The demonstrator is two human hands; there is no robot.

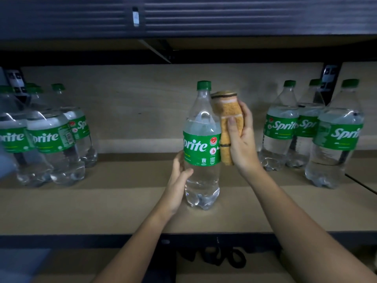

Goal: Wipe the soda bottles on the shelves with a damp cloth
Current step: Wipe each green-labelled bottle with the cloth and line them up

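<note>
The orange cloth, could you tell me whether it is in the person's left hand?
No, the right hand grips the orange cloth beside the middle bottle.

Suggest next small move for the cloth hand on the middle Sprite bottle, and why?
Probably drag the cloth down along the bottle. The right hand presses it against the bottle's right side, from the shoulder down past the label, while the left hand steadies the lower body upright on the shelf.

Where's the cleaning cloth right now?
In the head view the orange cloth is just right of centre, gripped by the right hand against the middle Sprite bottle.
</note>
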